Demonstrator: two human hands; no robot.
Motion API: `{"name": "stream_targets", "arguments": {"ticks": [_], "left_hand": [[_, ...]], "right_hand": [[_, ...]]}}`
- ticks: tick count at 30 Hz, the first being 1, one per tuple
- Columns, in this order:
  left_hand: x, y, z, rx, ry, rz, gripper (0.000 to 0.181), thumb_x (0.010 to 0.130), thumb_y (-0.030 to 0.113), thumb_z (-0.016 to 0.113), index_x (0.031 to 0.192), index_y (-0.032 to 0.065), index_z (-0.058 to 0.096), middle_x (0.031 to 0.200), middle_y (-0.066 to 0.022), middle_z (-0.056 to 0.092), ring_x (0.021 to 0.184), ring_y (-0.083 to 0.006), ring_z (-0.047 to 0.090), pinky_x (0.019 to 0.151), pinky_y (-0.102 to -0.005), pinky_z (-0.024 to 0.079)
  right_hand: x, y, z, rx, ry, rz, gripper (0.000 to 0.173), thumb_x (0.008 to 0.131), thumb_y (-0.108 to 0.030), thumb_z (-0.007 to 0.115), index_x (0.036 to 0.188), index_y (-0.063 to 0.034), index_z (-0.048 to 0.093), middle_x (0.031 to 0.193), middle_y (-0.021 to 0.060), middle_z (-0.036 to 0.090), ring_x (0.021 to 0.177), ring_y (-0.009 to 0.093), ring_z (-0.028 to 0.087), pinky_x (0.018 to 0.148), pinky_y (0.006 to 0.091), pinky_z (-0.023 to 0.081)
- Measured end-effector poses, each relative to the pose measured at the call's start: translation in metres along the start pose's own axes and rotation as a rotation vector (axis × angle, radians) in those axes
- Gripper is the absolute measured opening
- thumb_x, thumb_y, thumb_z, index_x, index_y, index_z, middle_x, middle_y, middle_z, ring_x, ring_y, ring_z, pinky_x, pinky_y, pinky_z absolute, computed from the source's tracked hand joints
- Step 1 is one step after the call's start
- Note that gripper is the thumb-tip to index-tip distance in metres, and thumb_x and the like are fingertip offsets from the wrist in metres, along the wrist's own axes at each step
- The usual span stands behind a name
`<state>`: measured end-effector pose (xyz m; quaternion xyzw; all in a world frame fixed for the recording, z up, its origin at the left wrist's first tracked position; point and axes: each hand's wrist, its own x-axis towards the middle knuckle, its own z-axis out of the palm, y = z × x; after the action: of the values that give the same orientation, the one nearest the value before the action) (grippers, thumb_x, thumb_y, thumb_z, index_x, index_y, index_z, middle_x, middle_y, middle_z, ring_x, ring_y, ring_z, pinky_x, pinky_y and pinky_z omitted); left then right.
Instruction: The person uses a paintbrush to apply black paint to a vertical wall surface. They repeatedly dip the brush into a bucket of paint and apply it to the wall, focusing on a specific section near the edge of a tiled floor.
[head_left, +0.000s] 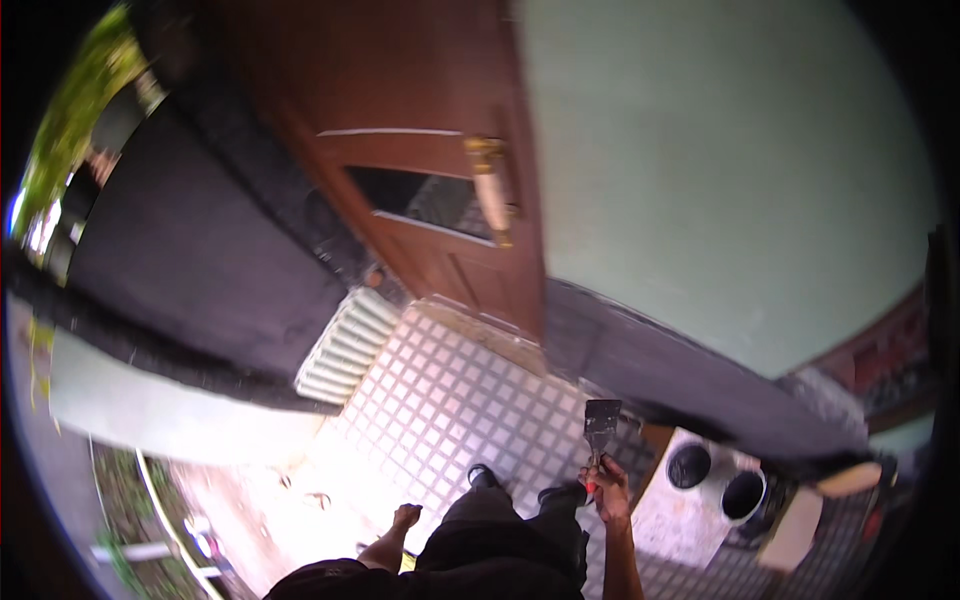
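Note:
My right hand (606, 489) grips the red handle of a paintbrush (601, 424), held upright above the tiled floor, its wide bristles dark with paint. My left hand (407, 515) hangs low beside my left leg; its fingers look curled, and no held thing shows. Right of the brush, two round containers of dark contents (688, 465) (743, 496) stand on a pale spattered board (679, 525). Beyond the brush runs the dark-painted lower band (660, 375) of a pale green wall (712, 187).
A brown wooden door (480, 277) with a long handle (491, 191) stands ahead. A ribbed pale panel (349, 349) leans by the dark low wall (210, 255) at the left. My shoes stand on checkered tiles (457, 405). Pale flat pieces (793, 529) lie at the right.

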<state>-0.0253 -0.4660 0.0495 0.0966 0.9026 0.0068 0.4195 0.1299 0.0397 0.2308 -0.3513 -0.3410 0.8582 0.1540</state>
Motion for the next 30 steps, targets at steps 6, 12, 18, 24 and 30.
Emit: {"name": "stream_targets", "arguments": {"ticks": [6, 12, 18, 24, 30], "left_hand": [[-0.004, -0.1, 0.044, -0.24, 0.104, -0.04, 0.037, 0.097, 0.039, 0.047, 0.116, 0.0186, 0.071, 0.126, -0.017, 0.065, 0.116, -0.0396, 0.061, 0.095, -0.0513, 0.051], [-0.008, -0.162, -0.041, -0.85, 0.469, -0.303, 0.046, 0.088, 0.039, 0.058, 0.113, 0.0029, 0.071, 0.114, -0.0246, 0.068, 0.111, -0.0439, 0.062, 0.099, -0.0466, 0.049], [-0.053, -0.215, -0.248, -0.961, 0.965, -0.205, 0.044, 0.092, 0.032, 0.059, 0.124, 0.0017, 0.063, 0.107, -0.0243, 0.071, 0.103, -0.0413, 0.067, 0.09, -0.0453, 0.054], [-0.103, -0.299, -0.387, -0.74, 1.405, -0.227, 0.034, 0.092, 0.02, 0.06, 0.119, -0.0016, 0.064, 0.114, -0.0267, 0.066, 0.107, -0.0433, 0.062, 0.095, -0.0457, 0.049], [-0.11, -0.403, -0.504, -0.42, 1.537, -0.438, 0.046, 0.088, 0.021, 0.066, 0.128, 0.0022, 0.057, 0.138, -0.027, 0.05, 0.13, -0.0445, 0.045, 0.11, -0.048, 0.038]], "right_hand": [[0.045, 0.03, 0.193, -0.286, -0.407, 0.079, 0.044, 0.086, -0.005, 0.065, 0.128, 0.0029, 0.057, 0.081, 0.0034, 0.059, 0.066, 0.012, 0.058, 0.068, 0.0268, 0.051], [0.052, 0.081, 0.37, -0.366, -0.625, 0.187, 0.043, 0.088, -0.005, 0.062, 0.13, 0.0012, 0.057, 0.095, 0.0033, 0.061, 0.079, 0.014, 0.061, 0.073, 0.0275, 0.052], [0.069, 0.145, 0.497, -0.403, -0.927, 0.357, 0.048, 0.089, -0.009, 0.06, 0.135, 0.001, 0.051, 0.111, 0.005, 0.061, 0.095, 0.016, 0.064, 0.074, 0.0282, 0.054], [0.087, 0.218, 0.614, -0.43, -1.079, 0.546, 0.048, 0.087, -0.007, 0.055, 0.134, 0.0002, 0.05, 0.111, 0.0108, 0.063, 0.08, 0.013, 0.06, 0.059, 0.0254, 0.048], [0.122, 0.307, 0.709, -0.657, -1.111, 0.523, 0.036, 0.089, -0.01, 0.05, 0.125, -0.0069, 0.052, 0.09, 0.0075, 0.063, 0.059, 0.007, 0.046, 0.042, 0.0207, 0.031]]}}
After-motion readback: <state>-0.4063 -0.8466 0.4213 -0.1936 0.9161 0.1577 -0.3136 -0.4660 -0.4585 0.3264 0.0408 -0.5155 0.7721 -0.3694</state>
